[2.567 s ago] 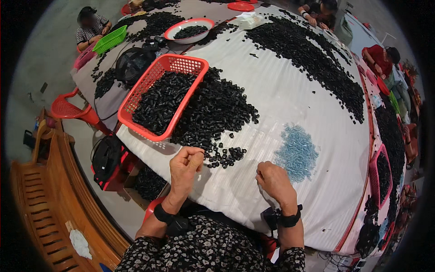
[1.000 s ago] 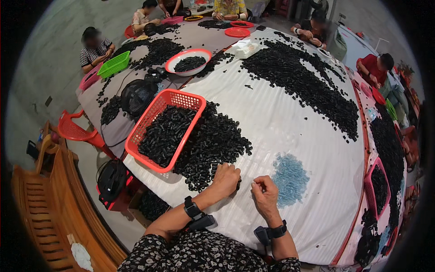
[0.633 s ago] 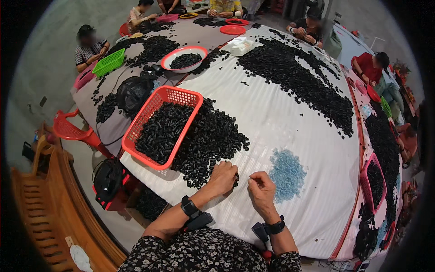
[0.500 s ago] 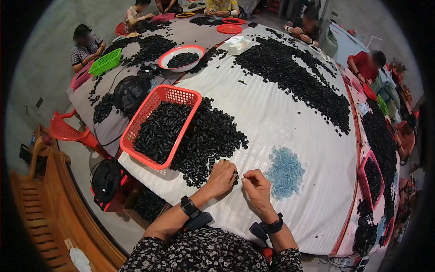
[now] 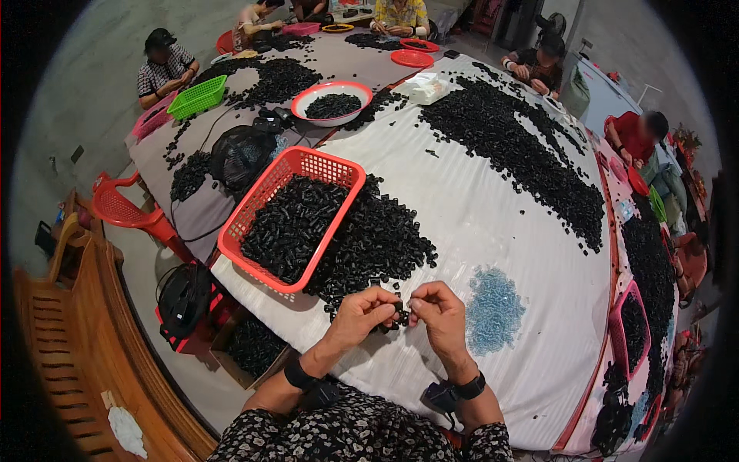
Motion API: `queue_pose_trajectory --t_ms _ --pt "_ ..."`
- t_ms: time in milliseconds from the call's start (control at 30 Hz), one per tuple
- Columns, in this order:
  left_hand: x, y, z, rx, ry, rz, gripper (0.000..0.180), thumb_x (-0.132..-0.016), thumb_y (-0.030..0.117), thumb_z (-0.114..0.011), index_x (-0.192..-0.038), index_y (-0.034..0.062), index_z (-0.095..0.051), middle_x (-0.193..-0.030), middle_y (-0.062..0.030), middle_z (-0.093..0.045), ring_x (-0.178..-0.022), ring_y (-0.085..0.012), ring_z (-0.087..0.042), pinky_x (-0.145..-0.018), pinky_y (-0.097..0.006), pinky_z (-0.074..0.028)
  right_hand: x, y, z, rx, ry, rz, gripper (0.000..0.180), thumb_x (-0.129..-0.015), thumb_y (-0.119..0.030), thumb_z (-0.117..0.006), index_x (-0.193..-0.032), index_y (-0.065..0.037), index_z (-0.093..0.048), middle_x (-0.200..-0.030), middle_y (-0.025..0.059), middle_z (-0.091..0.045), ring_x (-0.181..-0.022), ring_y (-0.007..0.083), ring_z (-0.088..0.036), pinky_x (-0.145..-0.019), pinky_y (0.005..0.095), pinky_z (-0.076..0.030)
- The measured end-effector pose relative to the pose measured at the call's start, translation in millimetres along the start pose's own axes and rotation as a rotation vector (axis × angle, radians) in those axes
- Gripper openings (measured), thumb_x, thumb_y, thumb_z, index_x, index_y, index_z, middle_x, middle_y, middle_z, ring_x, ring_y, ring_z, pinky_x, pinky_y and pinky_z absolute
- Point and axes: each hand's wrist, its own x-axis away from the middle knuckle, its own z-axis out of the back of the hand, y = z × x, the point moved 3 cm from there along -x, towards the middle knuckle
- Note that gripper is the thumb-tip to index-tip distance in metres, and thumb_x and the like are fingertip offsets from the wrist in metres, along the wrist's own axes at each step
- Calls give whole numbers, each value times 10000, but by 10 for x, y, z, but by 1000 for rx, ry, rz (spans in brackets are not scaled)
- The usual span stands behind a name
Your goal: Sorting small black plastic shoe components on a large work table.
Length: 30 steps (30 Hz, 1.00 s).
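Where pile point(image 5: 373, 246) ends — hands point(image 5: 356, 317) point(image 5: 440, 317) pinch, cloth point(image 5: 469, 219) ahead

Slatted wooden bench point(image 5: 96, 323) at left, red plastic chair point(image 5: 123, 209) nearby, grey floor point(image 5: 206, 383)

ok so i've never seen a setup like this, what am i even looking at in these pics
There's no machine doing the work here, just a person's two bare hands. Every picture comes from one wide camera worn on that person's head, looking down, so straight edges bend and the outer rim goes dark.

A white cloth covers the near part of the table. On it are a red basket full of small black pieces, a loose black pile next to it, and a light-blue pile to the right.

The left hand seems to pinch a black piece. The right hand meets it with fingers together; whatever it may hold is too small to tell.
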Motion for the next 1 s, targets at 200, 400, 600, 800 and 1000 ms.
queue_pose_trajectory --t_ms 200,400,600,800,1000 --pt "34 -47 -21 85 -51 10 148 -874 75 -565 -978 -29 -571 -811 -53 -615 -704 -84 -567 -661 -221 -476 132 22 -24 15 54 -3 97 -833 -5 -580 -916 11 -534 -772 63 -578 -620 111 -562 -562 245 -492" --pt "24 -108 -51 99 -111 46 153 -872 84 -581 -971 -32 -569 -809 -57 -615 -711 -89 -569 -664 -224 -479 189 74 42 15 52 -23 91 -839 -8 -588 -914 14 -542 -772 27 -563 -634 61 -527 -561 200 -456" --pt "16 -152 -85 80 -128 62 152 -873 82 -579 -977 -29 -571 -808 -57 -616 -713 -94 -574 -664 -227 -482 234 71 73 54 75 -8 84 -841 -9 -588 -907 13 -540 -767 19 -556 -631 50 -506 -555 193 -441" --pt "29 -174 -117 139 -145 87 136 -873 59 -563 -977 -29 -571 -813 -60 -617 -714 -95 -577 -665 -227 -486 246 78 114 11 71 -35 78 -841 -8 -587 -900 10 -540 -751 22 -558 -619 58 -514 -550 194 -441" --pt "13 -185 -144 159 -128 86 136 -861 48 -567 -971 -32 -574 -816 -63 -619 -717 -99 -582 -675 -232 -488 283 67 138 -22 93 -45 71 -837 2 -585 -889 9 -538 -743 26 -558 -616 69 -531 -540 201 -442"
